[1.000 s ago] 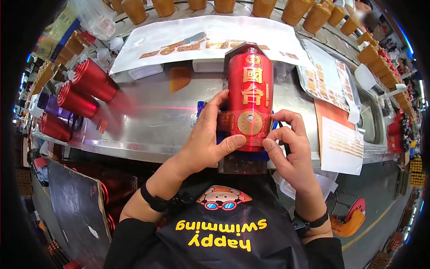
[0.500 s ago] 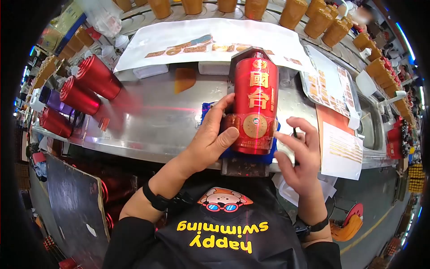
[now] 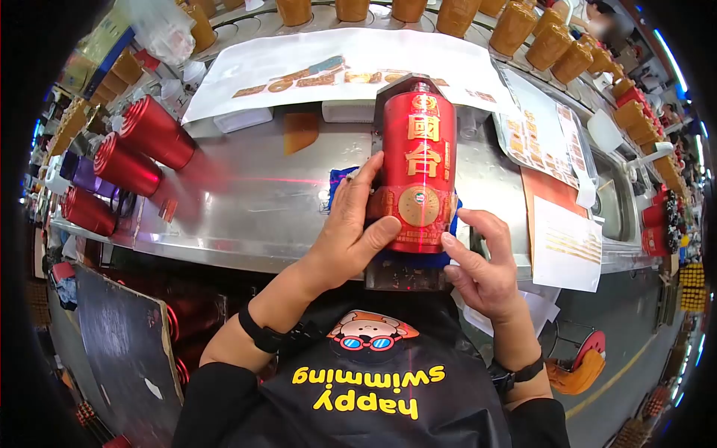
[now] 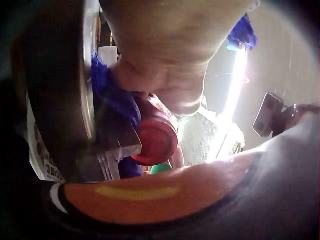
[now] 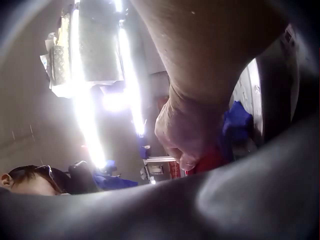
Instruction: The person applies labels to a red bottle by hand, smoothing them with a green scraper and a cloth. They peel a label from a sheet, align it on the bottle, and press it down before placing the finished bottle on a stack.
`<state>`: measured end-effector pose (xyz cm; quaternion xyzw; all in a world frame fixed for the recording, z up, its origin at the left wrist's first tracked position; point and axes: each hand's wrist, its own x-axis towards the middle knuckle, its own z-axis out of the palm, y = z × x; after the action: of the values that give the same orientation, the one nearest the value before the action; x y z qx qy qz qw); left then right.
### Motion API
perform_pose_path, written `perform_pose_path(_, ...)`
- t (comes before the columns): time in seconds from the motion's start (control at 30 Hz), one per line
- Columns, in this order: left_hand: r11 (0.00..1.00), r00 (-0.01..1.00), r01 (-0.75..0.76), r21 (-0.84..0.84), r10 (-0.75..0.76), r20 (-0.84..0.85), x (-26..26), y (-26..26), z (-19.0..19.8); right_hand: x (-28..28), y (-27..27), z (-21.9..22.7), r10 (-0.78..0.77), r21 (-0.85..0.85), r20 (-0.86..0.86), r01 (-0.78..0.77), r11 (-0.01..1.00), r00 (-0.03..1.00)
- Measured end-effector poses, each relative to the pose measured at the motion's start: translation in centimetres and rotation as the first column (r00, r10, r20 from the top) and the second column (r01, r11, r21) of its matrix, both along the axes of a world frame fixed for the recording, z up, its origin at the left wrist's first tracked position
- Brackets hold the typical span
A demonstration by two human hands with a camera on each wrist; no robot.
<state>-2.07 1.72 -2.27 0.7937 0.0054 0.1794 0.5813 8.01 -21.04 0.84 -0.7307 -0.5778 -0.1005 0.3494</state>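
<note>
A red bottle (image 3: 422,157) with gold characters lies tilted back on a blue cloth (image 3: 342,183) in the head view. Around its lower part runs a see-through strip with a round gold emblem (image 3: 418,206). My left hand (image 3: 345,228) holds the bottle from the left, thumb across its front and fingers along the side. At the lower right edge, my right hand (image 3: 485,265) touches the bottle with thumb and index fingertips held apart. In the left wrist view the bottle's round red base (image 4: 157,142) shows below the hand; the right wrist view shows only a sliver of red beside the fingers.
Several red bottles (image 3: 157,134) lie tilted at the left of the steel counter (image 3: 246,187). Behind is a white sheet (image 3: 299,56) with gold decals. A decal-covered tray (image 3: 541,138) and a paper with gold strips (image 3: 569,246) are right, near a sink (image 3: 616,209).
The right hand drew back from the bottle's edge half a second ago, and its fingertips are at that edge again now. The left hand has kept its hold.
</note>
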Motion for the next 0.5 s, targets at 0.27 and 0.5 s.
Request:
perform_pose_path(0.27,0.992,1.000,0.017,0.121,-0.015,-0.016,-0.2,0.2,0.6,0.1,0.8,0.4,0.035,0.035,0.000,-0.035,0.999,0.999)
perform_pose_path(0.5,0.752,0.988,-0.155,0.641,0.109,0.112,-0.6,-1.2,1.5,0.0,-0.2,0.4,-0.066,0.130,-0.205,0.094,0.987,0.977)
